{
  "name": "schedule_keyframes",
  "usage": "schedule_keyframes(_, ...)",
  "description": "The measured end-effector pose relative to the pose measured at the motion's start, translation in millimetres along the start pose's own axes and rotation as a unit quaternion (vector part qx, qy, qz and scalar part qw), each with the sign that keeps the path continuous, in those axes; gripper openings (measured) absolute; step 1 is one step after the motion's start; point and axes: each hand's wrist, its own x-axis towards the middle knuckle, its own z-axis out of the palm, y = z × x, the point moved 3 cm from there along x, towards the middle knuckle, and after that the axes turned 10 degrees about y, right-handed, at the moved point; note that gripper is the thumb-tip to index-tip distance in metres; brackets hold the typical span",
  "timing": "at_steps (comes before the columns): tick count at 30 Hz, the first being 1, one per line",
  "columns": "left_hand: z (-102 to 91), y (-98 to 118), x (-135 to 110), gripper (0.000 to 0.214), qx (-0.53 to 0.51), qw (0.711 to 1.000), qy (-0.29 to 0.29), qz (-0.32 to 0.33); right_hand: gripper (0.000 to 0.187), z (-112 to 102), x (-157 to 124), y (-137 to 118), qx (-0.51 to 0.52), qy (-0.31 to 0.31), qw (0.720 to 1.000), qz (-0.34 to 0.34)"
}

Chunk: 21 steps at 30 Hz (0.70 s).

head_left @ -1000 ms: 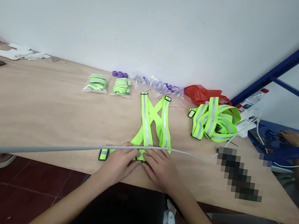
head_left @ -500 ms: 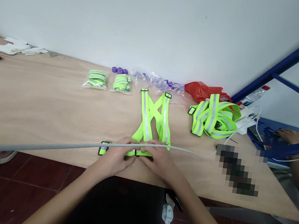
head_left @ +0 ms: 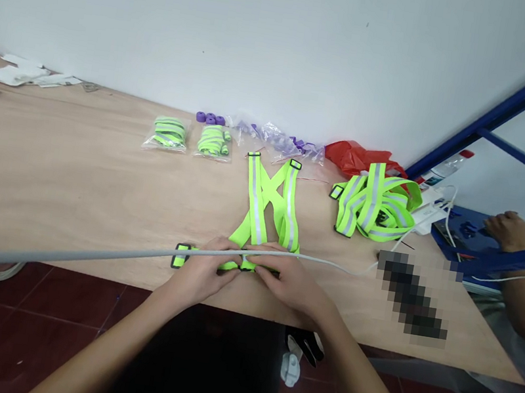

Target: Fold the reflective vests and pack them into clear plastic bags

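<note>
A neon-yellow reflective strap vest (head_left: 269, 203) lies flat on the wooden table (head_left: 71, 173), its crossed straps pointing away from me. My left hand (head_left: 203, 272) and my right hand (head_left: 291, 281) meet at its near end by the table's front edge. Both hands have their fingers curled and pinch the near band of the vest. A black-edged strap end (head_left: 181, 255) sticks out to the left of my left hand. A grey cable (head_left: 84, 255) runs across in front of the hands.
A loose pile of more reflective vests (head_left: 375, 202) lies at the right. Two bagged vests (head_left: 189, 137) and clear bags with purple parts (head_left: 276, 140) sit near the wall, beside a red bag (head_left: 355, 158). Another person's hand (head_left: 509, 230) rests at the far right.
Both hands have drawn together and lifted their fingers from flat on the vest's near end into a pinch on it. The view has shifted slightly down.
</note>
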Motion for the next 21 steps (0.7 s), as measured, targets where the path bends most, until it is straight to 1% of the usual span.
schedule_keyframes(2,0.4,1.1,-0.3,0.013,0.002,1.000,0.003,0.006,0.039,-0.4,-1.1,-0.2,-0.004,-0.005,1.000,-0.010)
schedule_keyframes(4,0.8,1.5,-0.7,0.016,0.009,1.000,0.007,0.007,0.039,-0.3,-2.6,-0.3,-0.019,0.003,0.999,-0.026)
schedule_keyframes(7,1.2,1.2,-1.6,0.020,0.021,1.000,0.008,0.003,0.040,2.3,-6.3,-0.4,-0.065,0.015,0.996,-0.060)
schedule_keyframes(10,0.9,0.5,-2.1,0.023,0.031,0.999,0.010,0.010,0.044,11.2,-13.5,-0.7,-0.144,0.013,0.985,-0.098)
schedule_keyframes(13,2.0,0.5,-2.7,0.023,0.038,0.999,0.015,0.027,0.050,25.4,-23.3,-3.5,-0.219,0.008,0.969,-0.117)
schedule_keyframes(15,3.7,2.1,-3.8,0.019,0.040,0.998,0.018,0.036,0.054,34.4,-29.2,-7.4,-0.247,0.002,0.963,-0.105)
schedule_keyframes(18,1.6,8.7,-7.8,0.015,0.054,0.997,0.021,0.050,0.056,42.4,-34.5,-14.5,-0.260,-0.022,0.963,-0.062)
schedule_keyframes(20,-9.1,14.0,-12.7,0.017,0.066,0.995,0.030,0.065,0.057,43.8,-35.5,-18.5,-0.262,-0.039,0.963,-0.041)
schedule_keyframes(21,-18.5,15.5,-15.8,0.018,0.071,0.994,0.041,0.070,0.057,43.7,-35.5,-19.8,-0.264,-0.046,0.963,-0.035)
